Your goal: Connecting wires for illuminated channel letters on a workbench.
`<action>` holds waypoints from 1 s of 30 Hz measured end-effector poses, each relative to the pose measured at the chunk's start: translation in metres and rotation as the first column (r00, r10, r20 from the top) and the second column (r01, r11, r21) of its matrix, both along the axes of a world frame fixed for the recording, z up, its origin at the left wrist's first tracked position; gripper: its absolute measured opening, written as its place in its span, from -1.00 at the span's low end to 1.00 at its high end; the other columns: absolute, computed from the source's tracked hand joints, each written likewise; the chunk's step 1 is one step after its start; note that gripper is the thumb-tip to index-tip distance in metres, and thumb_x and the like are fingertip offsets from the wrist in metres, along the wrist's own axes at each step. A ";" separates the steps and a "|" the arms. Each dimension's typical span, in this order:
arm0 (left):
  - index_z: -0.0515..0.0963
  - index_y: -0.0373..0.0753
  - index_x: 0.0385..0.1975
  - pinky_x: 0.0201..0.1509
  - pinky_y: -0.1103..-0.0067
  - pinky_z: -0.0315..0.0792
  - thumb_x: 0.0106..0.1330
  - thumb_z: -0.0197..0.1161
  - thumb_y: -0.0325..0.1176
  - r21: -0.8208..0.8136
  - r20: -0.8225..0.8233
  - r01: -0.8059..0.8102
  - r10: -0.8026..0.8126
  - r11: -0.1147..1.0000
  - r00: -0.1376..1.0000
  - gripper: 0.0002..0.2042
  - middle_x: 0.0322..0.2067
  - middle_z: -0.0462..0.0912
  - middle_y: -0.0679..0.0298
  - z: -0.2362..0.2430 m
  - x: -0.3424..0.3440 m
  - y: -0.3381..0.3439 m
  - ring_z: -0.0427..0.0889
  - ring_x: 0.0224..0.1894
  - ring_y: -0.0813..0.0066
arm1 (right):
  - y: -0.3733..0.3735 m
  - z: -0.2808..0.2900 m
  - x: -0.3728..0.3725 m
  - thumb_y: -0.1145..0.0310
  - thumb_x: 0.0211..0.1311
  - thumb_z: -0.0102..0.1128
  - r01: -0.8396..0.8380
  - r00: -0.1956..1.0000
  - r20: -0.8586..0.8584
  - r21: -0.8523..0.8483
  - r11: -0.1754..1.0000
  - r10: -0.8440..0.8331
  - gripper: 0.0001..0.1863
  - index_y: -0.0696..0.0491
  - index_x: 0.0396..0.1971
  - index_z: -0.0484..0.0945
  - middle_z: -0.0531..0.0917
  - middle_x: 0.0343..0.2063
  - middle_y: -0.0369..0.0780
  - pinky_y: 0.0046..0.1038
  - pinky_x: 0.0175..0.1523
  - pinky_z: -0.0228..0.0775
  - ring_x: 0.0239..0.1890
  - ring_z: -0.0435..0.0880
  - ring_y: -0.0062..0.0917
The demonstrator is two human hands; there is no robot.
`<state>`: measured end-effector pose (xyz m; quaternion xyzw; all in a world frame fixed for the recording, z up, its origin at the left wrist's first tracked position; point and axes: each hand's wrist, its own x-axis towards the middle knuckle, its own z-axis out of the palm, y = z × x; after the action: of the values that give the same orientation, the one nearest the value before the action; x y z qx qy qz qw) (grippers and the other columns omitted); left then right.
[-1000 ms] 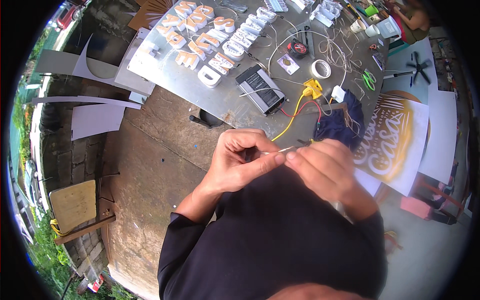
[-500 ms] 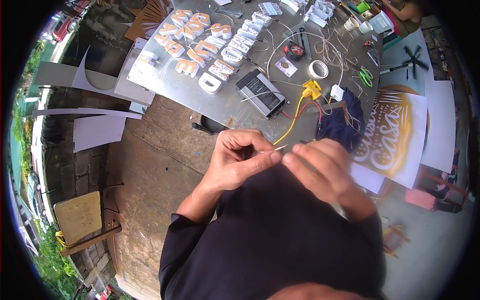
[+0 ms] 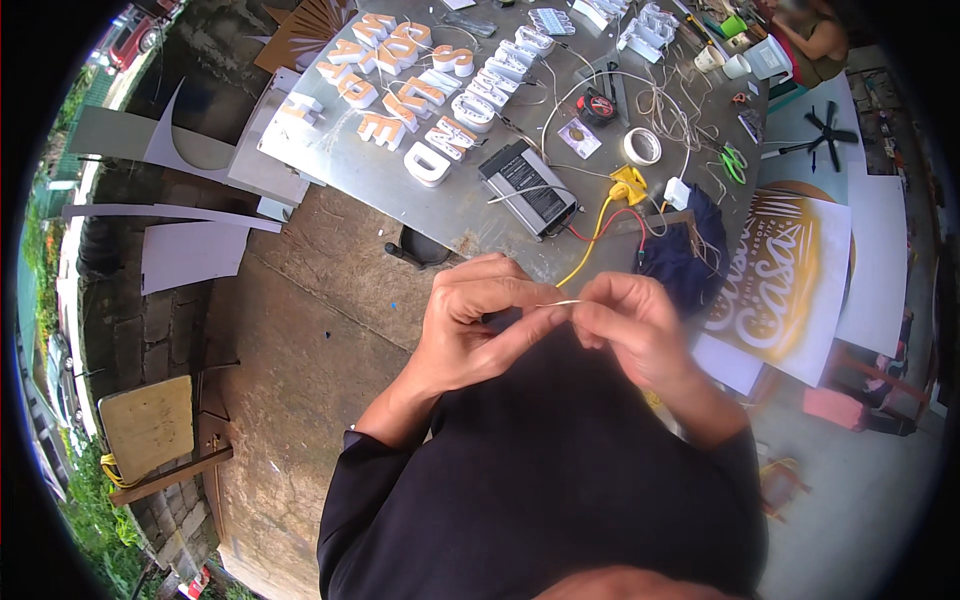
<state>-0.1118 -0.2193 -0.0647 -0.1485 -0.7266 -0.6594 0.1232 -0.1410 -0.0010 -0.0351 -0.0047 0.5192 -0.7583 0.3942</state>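
two hands meet in front of my chest, and between them runs a thin pale wire (image 3: 560, 303). my left hand (image 3: 470, 335) pinches one end with thumb and forefinger, the other fingers curled over; my right hand (image 3: 635, 325) pinches the other end, so each grip is clenched on the wire, which sits taut and nearly level between the fingertips, well above the floor and short of the desk (image 3: 470, 210).

compared with a second ago the hands stay locked together in much the same pose, but the fingertips have drawn a little apart and the bare stretch of wire shows more plainly now. the view has also dipped and shifted, so the desk sits higher in the picture. i judge the wire is being twisted or stripped by hand, and the work is mid-step, not finished.

ahead on the desk lie white and orange letters (image 3: 420, 95), a grey power box (image 3: 530, 188) with red and yellow leads (image 3: 590, 235), a tape roll (image 3: 642, 146), a tape measure (image 3: 598, 106) and green scissors (image 3: 733, 160). a dark cloth (image 3: 685, 255) hangs at the desk edge beside a printed sign (image 3: 780, 285). another person (image 3: 810, 30) sits at the far corner, apart from my hands.
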 end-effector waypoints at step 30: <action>0.76 -0.20 -0.37 -0.33 0.47 0.32 0.10 0.53 -0.46 -0.262 -0.085 -0.033 0.011 0.964 0.996 -0.89 -0.52 0.66 0.38 0.009 0.003 -0.023 0.51 -0.48 0.45 | -0.026 0.019 -0.022 0.46 0.17 0.37 0.270 -0.063 -0.903 0.396 0.878 0.426 -0.93 0.12 -0.38 0.68 0.66 -0.44 -0.28 -0.44 -0.31 0.49 -0.44 0.64 -0.50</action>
<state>-0.1088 -0.2418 -0.0558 -0.1828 -0.8036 -0.5488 0.1398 -0.1635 -0.0273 -0.0165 -0.4910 0.8007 -0.3345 -0.0772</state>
